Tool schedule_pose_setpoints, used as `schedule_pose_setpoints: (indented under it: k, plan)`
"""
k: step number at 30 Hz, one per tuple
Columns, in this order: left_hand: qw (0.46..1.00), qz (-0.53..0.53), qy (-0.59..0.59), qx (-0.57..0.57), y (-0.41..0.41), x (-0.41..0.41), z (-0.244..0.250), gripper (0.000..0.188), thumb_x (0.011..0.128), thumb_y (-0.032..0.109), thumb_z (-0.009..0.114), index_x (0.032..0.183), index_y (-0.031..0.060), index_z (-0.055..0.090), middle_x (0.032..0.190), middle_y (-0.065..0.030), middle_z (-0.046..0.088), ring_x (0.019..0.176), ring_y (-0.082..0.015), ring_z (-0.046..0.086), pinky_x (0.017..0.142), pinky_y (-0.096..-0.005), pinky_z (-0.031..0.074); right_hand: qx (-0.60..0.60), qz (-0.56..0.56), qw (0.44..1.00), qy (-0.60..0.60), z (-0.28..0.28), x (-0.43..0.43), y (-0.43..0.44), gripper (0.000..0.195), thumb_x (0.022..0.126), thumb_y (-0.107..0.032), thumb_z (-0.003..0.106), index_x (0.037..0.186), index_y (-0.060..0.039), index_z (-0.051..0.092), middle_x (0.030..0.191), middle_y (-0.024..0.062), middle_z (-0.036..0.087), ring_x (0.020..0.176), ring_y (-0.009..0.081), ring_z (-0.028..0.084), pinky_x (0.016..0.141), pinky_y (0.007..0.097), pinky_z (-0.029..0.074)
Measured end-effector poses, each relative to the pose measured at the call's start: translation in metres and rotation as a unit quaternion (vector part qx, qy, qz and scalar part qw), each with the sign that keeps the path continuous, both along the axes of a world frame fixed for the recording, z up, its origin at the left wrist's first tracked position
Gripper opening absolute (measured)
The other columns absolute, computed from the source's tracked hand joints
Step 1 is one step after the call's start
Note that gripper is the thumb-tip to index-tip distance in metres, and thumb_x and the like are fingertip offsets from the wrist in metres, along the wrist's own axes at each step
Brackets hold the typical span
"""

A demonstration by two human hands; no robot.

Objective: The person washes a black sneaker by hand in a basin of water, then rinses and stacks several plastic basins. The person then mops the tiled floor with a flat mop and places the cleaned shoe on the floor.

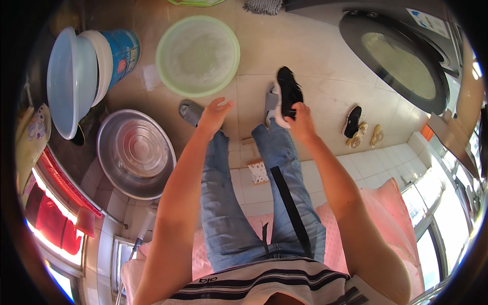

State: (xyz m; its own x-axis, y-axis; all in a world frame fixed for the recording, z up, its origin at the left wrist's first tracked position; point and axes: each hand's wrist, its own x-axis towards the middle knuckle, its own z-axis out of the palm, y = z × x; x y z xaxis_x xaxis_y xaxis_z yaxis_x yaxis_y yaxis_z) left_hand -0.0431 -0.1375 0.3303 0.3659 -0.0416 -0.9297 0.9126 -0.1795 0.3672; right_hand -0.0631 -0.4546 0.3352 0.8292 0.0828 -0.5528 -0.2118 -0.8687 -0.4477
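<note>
My right hand point(304, 121) grips a black sneaker point(288, 88) with a white sole, over my foot in a grey slipper point(271, 101). In front of my left hand point(216, 116) is a pale green plastic basin point(198, 23) on the tiled floor, with cloudy liquid in it. That hand is held in the air with its fingers apart and nothing in it. Another black sneaker point(353, 121) lies on the floor to the right, beside a pair of yellowish sandals point(376, 135).
A metal basin point(139, 150) leans at the left. Behind it, a light blue basin point(63, 84) tops a blue-and-white bucket point(121, 57). A dark washing machine with a round door point(400, 57) stands at the upper right. A grey shaggy mat point(263, 5) lies at the top.
</note>
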Motion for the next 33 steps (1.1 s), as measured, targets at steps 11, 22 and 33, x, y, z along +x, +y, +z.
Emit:
schedule_pose_setpoints:
  k: [11,22,33]
  plan:
    - [0.999,0.005,0.039,0.01,-0.001,-0.001,-0.021,0.049,0.094,0.046,0.058,0.131,0.0139,0.055,0.123,-0.008,0.063,0.109,-0.0205,0.059,0.093,-0.0386,0.043,-0.296,-0.104,0.942,0.12,0.033,-0.1,-0.247,0.036,0.076,-0.01,0.074,0.105,-0.0052,0.053,0.108,0.0189,0.062,0.11,0.0381,0.058,0.09,0.0455,0.048]
    - [0.998,0.015,0.054,0.006,0.004,-0.042,-0.044,0.053,0.094,0.046,0.058,0.134,0.0111,0.052,0.124,-0.0088,0.064,0.111,-0.021,0.06,0.096,-0.0391,0.042,-0.287,-0.108,0.903,0.3,0.064,-0.161,-0.253,0.035,0.078,-0.018,0.077,0.107,-0.0065,0.06,0.105,0.0184,0.068,0.104,0.0367,0.064,0.087,0.0443,0.051]
    - [0.995,0.006,0.026,0.091,0.024,-0.069,-0.047,0.04,0.091,0.039,0.063,0.115,0.0077,0.065,0.1,-0.006,0.069,0.087,-0.0136,0.063,0.075,-0.0333,0.047,-0.324,0.106,0.761,0.552,0.008,-0.247,-0.277,0.064,0.087,-0.03,0.07,0.141,-0.0072,0.046,0.136,0.0168,0.054,0.121,0.0368,0.055,0.088,0.0546,0.05]
